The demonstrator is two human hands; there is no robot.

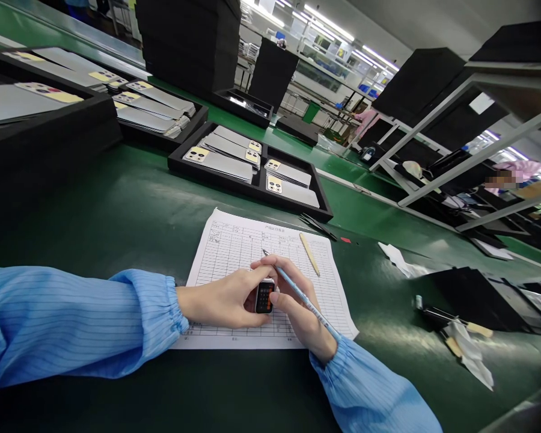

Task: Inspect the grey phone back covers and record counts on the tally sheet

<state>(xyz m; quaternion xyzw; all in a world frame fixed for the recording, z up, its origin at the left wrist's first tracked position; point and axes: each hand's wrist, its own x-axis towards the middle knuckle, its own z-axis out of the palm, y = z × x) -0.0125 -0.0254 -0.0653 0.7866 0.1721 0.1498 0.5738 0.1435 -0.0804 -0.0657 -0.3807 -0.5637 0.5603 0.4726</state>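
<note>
Over a printed form sheet (229, 258) on the bench, my left hand (220, 299) is closed around a small smartwatch (263, 299). Its lit screen shows a calculator-like keypad with orange keys. My right hand (309, 313) grips a light-blue pen (300, 293), the tip pointing up and away to the left. The right thumb rests at the watch's right edge, on or just beside the screen. Part of the watch is hidden by my fingers. On the sheet's right side lies a thin yellowish stick (309, 255).
Black trays (250, 193) with silver phone-back panels stand beyond the sheet and at left. Tweezers (318, 227) and a small red piece (345, 240) lie near the sheet. To the right are crumpled white cloths (469, 355) and a black board (471, 297). People in pink work farther back.
</note>
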